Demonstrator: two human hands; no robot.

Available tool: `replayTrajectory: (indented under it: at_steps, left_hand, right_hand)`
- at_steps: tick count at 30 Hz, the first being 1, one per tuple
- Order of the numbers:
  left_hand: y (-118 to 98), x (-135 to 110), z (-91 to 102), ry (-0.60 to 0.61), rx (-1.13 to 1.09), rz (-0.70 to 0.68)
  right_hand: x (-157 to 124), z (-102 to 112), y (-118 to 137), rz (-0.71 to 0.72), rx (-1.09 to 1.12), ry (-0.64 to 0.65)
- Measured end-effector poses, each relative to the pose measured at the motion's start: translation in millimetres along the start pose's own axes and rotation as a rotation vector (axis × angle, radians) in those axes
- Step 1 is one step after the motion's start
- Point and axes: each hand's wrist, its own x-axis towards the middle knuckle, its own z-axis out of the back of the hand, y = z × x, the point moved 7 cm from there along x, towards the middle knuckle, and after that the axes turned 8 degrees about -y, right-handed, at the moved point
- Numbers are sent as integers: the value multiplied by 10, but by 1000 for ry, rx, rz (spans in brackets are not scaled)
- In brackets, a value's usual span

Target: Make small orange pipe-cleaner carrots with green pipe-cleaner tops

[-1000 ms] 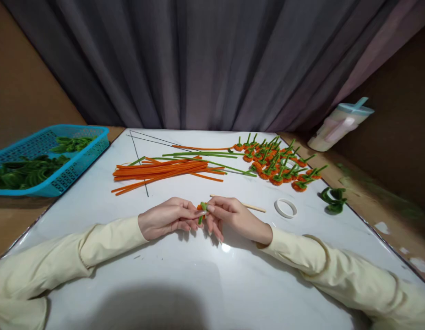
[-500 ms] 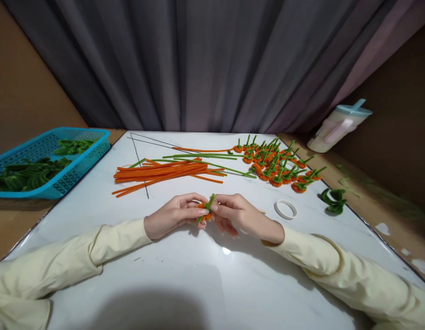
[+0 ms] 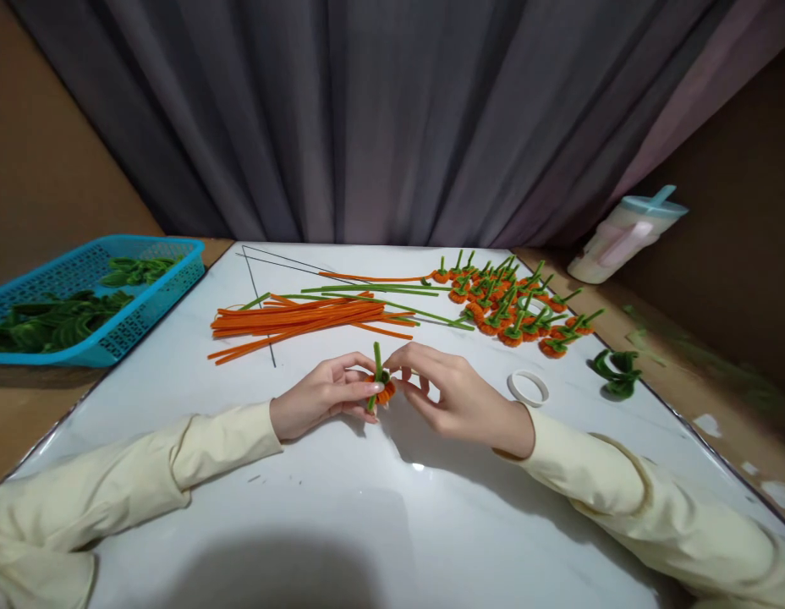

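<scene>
My left hand (image 3: 320, 393) is closed on a small orange pipe-cleaner pumpkin (image 3: 386, 394), thumb in front and fingers behind. A green pipe-cleaner stem (image 3: 377, 359) stands up from it, and a short green end pokes out below the thumb. My right hand (image 3: 459, 391) curves in from the right, thumb and index fingertips meeting at the pumpkin's right edge. Its other fingers are bent and partly hidden. Behind the hands lies a bundle of orange pipe cleaners (image 3: 304, 320), with several green pipe cleaners (image 3: 380, 289) beyond it.
Several orange pumpkins with green stems (image 3: 510, 337) cluster at the back right of the white table (image 3: 291, 524). Near my right forearm lie a white ring (image 3: 529, 388) and curled green pieces (image 3: 617, 375). A blue basket (image 3: 113, 338) holds green pieces at left; a tumbler (image 3: 624, 237) stands far right.
My right hand has let go of the green stem and shifted to the pumpkin's right edge. The stem now points more upright, while my left hand keeps its hold.
</scene>
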Motion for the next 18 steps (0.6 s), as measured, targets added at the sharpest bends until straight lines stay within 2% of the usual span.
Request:
replayTrajectory:
  at_steps: [9, 14, 18]
  left_hand:
    - [32, -3, 30, 21, 30, 12]
    - [41, -1, 0, 46, 32, 23]
    - [3, -21, -38, 42, 38, -7]
  right_hand:
    - [-48, -111, -15, 237, -190, 68]
    - [-84, -104, 68, 415, -336, -17]
    - [-115, -78, 127, 484, -350, -91]
